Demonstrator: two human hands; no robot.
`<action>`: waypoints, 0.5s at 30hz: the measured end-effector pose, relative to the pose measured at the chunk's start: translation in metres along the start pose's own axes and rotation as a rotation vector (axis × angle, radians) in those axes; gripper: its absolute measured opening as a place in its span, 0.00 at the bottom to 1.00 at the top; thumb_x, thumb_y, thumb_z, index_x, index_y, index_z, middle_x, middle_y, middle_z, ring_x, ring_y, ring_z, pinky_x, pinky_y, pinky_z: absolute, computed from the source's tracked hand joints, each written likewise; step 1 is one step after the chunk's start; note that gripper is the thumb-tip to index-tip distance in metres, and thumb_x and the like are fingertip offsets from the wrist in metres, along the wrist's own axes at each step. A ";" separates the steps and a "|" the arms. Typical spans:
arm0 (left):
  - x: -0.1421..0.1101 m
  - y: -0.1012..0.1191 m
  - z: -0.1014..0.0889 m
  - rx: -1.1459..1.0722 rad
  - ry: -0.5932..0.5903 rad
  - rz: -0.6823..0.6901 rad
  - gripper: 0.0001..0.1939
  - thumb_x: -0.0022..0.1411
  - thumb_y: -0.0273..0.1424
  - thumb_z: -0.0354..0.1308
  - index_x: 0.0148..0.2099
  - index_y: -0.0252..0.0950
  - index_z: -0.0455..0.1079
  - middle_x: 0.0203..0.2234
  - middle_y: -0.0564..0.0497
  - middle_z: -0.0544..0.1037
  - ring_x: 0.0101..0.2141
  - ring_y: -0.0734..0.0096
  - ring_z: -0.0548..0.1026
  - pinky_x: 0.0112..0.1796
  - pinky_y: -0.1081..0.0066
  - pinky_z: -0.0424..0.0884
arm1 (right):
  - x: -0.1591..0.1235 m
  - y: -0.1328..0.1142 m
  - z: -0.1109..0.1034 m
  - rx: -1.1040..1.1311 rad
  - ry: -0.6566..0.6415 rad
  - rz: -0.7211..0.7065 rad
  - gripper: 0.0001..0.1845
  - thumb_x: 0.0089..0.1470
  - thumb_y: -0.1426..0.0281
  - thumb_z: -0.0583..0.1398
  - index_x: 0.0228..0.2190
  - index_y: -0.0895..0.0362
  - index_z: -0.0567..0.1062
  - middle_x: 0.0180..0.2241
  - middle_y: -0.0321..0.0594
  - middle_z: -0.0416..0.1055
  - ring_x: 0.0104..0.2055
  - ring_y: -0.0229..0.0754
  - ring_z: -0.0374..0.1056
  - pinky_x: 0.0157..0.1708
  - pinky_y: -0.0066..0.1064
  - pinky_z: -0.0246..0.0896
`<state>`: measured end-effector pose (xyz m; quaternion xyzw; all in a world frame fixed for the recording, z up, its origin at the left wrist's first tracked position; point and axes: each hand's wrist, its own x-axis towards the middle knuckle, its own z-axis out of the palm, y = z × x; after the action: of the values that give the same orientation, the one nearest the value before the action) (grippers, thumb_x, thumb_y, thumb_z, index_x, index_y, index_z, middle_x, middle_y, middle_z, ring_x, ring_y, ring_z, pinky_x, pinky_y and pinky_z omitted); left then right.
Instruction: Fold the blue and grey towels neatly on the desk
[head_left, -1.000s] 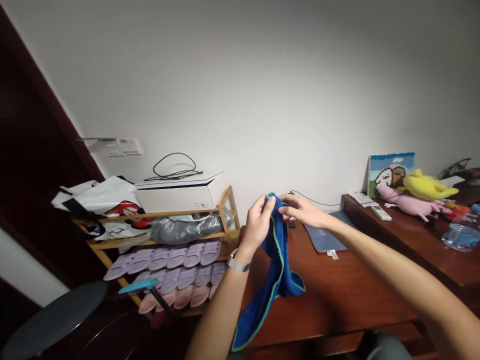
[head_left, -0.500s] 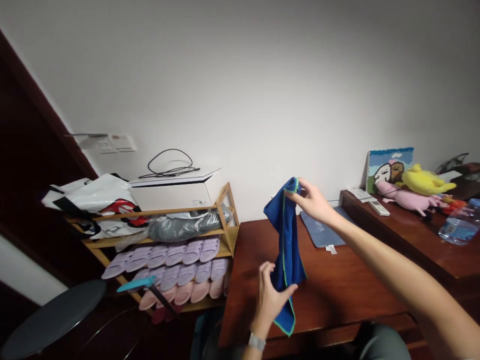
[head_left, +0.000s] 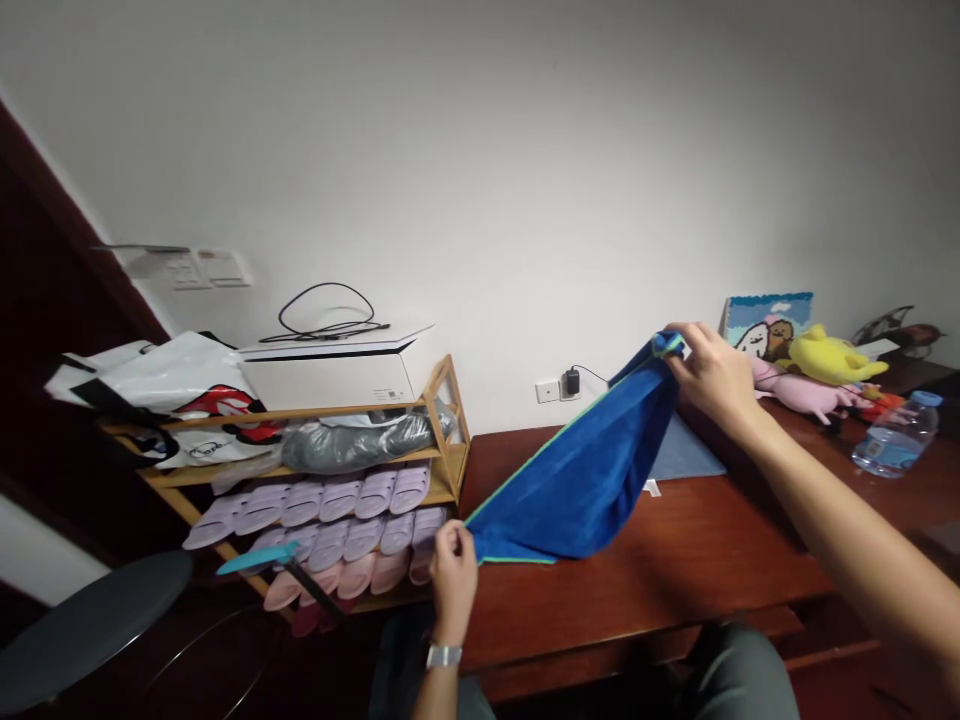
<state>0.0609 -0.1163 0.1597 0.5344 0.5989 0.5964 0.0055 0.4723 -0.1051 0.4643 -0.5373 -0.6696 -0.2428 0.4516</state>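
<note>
A blue cloth [head_left: 577,480] with bright green edging stretches slantwise between my two hands, over the desk. My right hand [head_left: 709,375] is closed on its bunched upper corner. Lower down on the left, my left hand [head_left: 455,570] pinches another corner, with a wristwatch band below it. The middle of the cloth sags, and its lower edge hangs near the desk top. Behind it lies a folded grey-blue cloth [head_left: 684,452], partly covered from view, with a white tag showing.
The brown wooden desk [head_left: 570,610] stands against the wall. To the left, a wooden rack [head_left: 446,430] bears slippers, a white box [head_left: 330,380] and a bag. Plush toys [head_left: 825,355] and a plastic bottle [head_left: 896,440] are at the right. A dark round stool [head_left: 90,625] stands lower left.
My left hand, earlier open beside the hanging cloth, has closed on a corner and moved left. My right hand has moved right, so the cloth is now spread between them.
</note>
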 end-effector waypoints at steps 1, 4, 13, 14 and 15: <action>0.019 0.004 -0.009 0.023 0.064 0.020 0.12 0.68 0.40 0.52 0.43 0.39 0.71 0.29 0.47 0.81 0.30 0.61 0.81 0.32 0.66 0.76 | -0.004 0.010 -0.003 0.031 0.007 -0.021 0.16 0.61 0.66 0.58 0.50 0.50 0.76 0.49 0.45 0.78 0.38 0.48 0.75 0.36 0.37 0.66; 0.067 0.025 -0.035 0.088 0.243 0.141 0.14 0.70 0.41 0.52 0.46 0.37 0.72 0.38 0.42 0.82 0.39 0.58 0.82 0.41 0.62 0.76 | -0.017 0.036 -0.012 0.235 0.030 -0.030 0.14 0.61 0.66 0.57 0.46 0.50 0.78 0.50 0.44 0.78 0.46 0.50 0.76 0.43 0.40 0.71; 0.137 0.062 -0.092 0.262 0.060 0.608 0.14 0.74 0.37 0.53 0.56 0.37 0.71 0.46 0.42 0.83 0.43 0.58 0.83 0.48 0.61 0.76 | -0.064 0.100 -0.031 0.368 -0.192 0.263 0.23 0.56 0.46 0.62 0.40 0.51 0.83 0.42 0.44 0.83 0.43 0.53 0.78 0.43 0.42 0.75; 0.139 0.060 -0.097 0.301 0.002 0.663 0.14 0.74 0.36 0.52 0.56 0.38 0.71 0.46 0.43 0.83 0.44 0.58 0.83 0.49 0.60 0.76 | -0.071 0.105 -0.035 0.371 -0.243 0.278 0.25 0.55 0.45 0.62 0.40 0.50 0.84 0.42 0.44 0.83 0.41 0.53 0.78 0.42 0.43 0.76; 0.140 0.058 -0.103 0.346 -0.059 0.723 0.15 0.75 0.35 0.50 0.57 0.38 0.72 0.47 0.43 0.83 0.45 0.57 0.82 0.50 0.60 0.76 | -0.079 0.110 -0.039 0.386 -0.300 0.304 0.27 0.55 0.43 0.62 0.41 0.50 0.84 0.42 0.44 0.83 0.38 0.53 0.78 0.39 0.44 0.77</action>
<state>-0.0285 -0.1153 0.3191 0.7205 0.4636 0.4346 -0.2776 0.5906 -0.1428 0.3969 -0.5656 -0.6745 0.0417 0.4726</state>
